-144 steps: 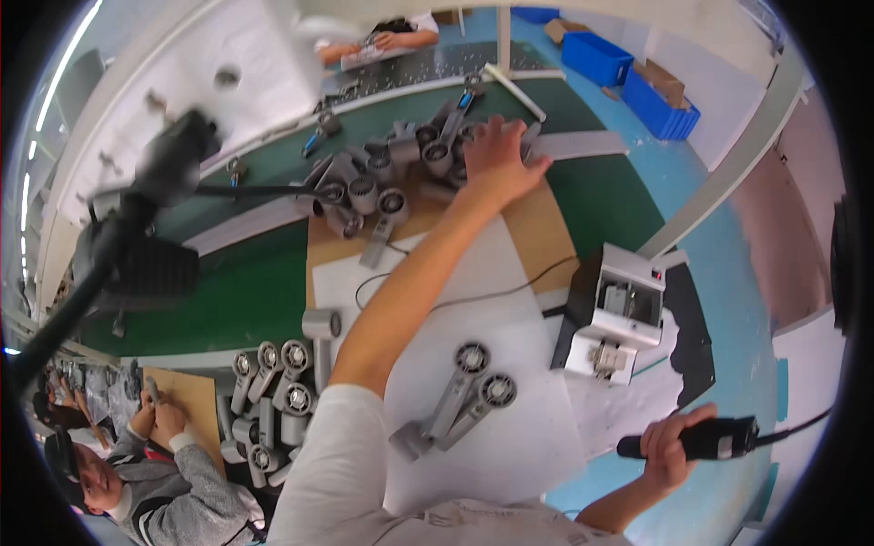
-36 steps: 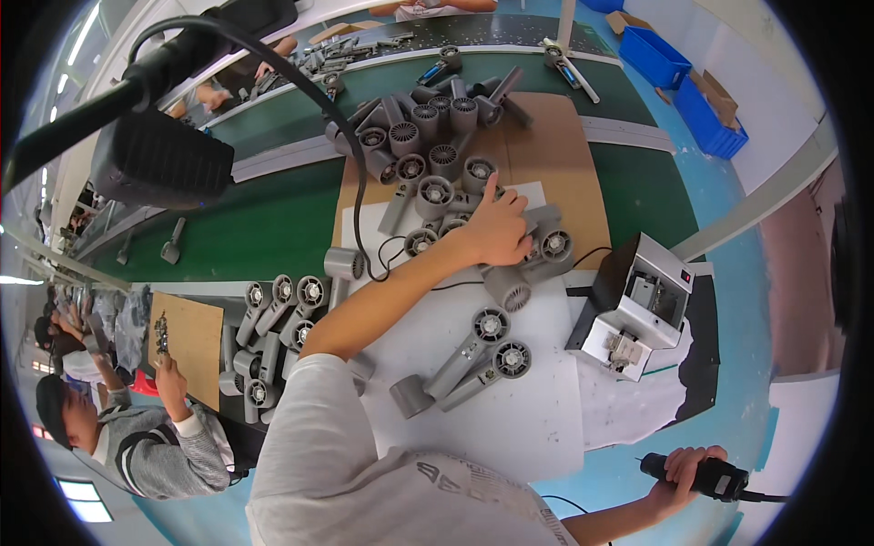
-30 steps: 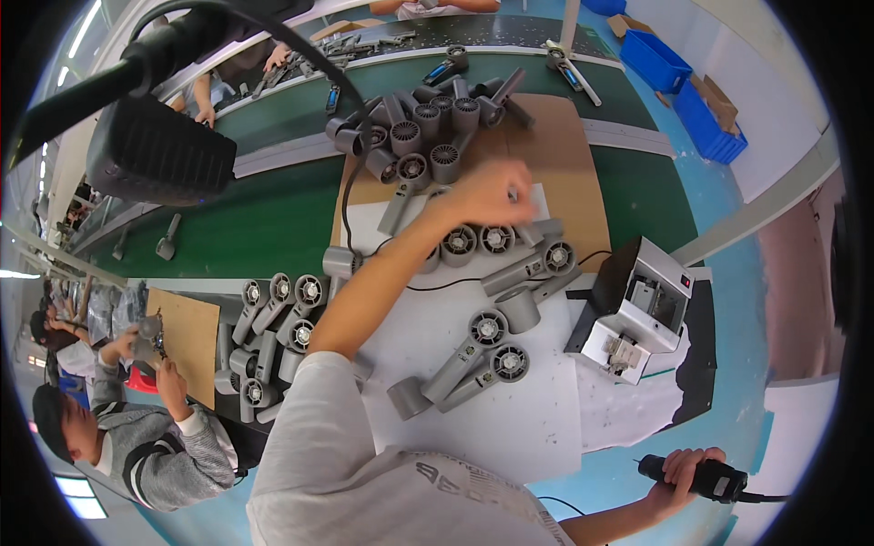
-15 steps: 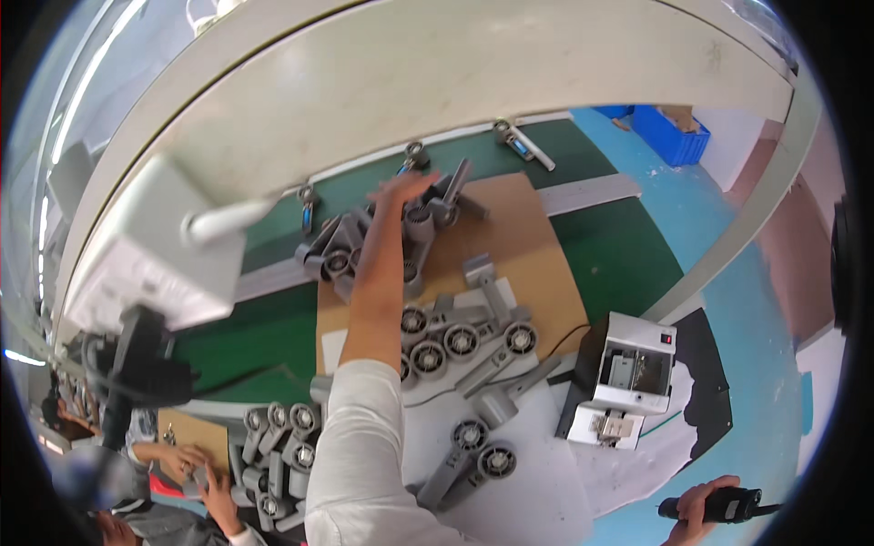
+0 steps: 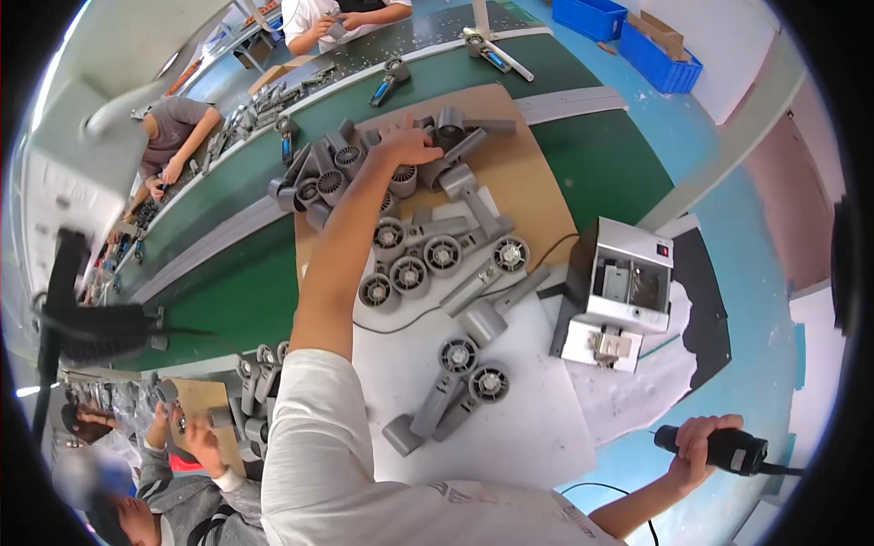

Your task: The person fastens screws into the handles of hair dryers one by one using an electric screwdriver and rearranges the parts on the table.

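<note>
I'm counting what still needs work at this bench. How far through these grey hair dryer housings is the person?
Looks done: two housings lie apart on the white sheet near the person. In hand: the left hand reaches into the far pile; the right hand grips a black power tool. Left: that pile and a row of housings in between, likely most of the batch.
</note>
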Demonstrator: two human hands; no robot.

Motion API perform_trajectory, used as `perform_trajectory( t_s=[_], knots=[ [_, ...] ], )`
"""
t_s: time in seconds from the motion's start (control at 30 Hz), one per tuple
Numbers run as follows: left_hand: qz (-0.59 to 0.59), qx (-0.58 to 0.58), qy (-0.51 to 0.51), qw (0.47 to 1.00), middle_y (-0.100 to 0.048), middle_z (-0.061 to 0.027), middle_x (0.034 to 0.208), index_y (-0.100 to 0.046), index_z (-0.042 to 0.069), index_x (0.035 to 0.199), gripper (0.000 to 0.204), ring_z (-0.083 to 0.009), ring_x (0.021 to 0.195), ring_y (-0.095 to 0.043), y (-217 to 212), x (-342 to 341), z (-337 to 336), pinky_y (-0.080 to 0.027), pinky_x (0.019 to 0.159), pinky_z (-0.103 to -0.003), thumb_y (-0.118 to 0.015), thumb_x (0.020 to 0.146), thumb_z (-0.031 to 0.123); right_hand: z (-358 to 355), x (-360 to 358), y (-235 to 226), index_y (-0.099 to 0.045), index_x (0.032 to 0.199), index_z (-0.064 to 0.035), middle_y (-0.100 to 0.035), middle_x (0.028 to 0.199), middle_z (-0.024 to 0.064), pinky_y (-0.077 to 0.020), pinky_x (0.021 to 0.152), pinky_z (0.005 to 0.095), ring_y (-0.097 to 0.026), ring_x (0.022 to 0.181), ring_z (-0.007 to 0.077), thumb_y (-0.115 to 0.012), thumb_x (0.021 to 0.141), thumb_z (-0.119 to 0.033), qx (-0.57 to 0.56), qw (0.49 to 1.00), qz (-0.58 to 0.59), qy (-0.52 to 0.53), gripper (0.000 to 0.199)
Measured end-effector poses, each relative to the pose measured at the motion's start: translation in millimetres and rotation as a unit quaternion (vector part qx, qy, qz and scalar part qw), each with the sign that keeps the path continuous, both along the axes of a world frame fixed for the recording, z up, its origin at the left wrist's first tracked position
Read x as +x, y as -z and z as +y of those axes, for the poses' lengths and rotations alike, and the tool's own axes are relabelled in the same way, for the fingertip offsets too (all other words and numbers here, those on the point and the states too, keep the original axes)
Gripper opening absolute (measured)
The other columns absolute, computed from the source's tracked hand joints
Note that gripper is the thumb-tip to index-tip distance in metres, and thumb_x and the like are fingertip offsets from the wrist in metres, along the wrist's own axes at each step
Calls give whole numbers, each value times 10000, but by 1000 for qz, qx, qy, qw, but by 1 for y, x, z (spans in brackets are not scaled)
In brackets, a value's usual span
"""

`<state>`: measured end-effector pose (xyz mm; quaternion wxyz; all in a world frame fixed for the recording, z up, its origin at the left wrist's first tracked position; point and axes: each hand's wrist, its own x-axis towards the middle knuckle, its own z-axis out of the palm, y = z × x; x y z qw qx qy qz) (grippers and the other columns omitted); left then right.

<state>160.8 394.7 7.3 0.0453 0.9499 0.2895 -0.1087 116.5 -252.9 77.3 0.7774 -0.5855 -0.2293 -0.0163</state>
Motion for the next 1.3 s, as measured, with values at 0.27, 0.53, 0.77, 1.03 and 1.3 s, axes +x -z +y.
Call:
perform_trajectory(
  t_s=[0.27,0.53,0.77,1.03,1.3],
  knots=[
    [-262,81,32,961,-443,-223,1299,-684,194,1028,322,-413,1239,-409,-13,-32,-72,-354,1027,-482,-648,770,382,-20,-13,-20,-436,1043,-74,-413,568,-35,-317,474,217,-354,443,61,-660,839,-101,66,990,-40,-118,304],
    [-436,-140,70,886,-598,-136,711,-572,40,957,198,-351,652,-594,-93,-193,-329,-461,569,-423,-643,789,116,12,-16,-50,-429,995,-124,-515,494,-42,-392,427,190,-475,395,71,-709,817,-137,130,926,-106,-339,332],
    [-309,-110,-60,943,-627,-133,802,-574,22,1115,351,-242,642,-609,-32,-305,-362,-489,591,-316,-670,778,34,41,-48,-41,-419,969,-113,-506,511,-42,-395,445,188,-475,403,66,-702,800,-100,145,906,-57,-393,330],
    [-400,-165,-102,896,-647,-118,939,-591,50,1129,415,-265,707,-616,-41,-338,-337,-504,644,-336,-699,729,25,42,-59,-32,-394,972,-95,-506,505,-1,-418,420,242,-483,387,95,-701,784,-53,118,901,-27,-417,362],
    [-477,-178,-129,851,-623,-115,823,-665,27,999,327,-161,676,-555,-38,-335,-340,-464,644,-273,-685,673,32,73,-51,-39,-383,1064,-92,-452,554,-34,-360,437,237,-428,411,78,-627,855,-105,111,925,-76,-354,322]
  ],
)
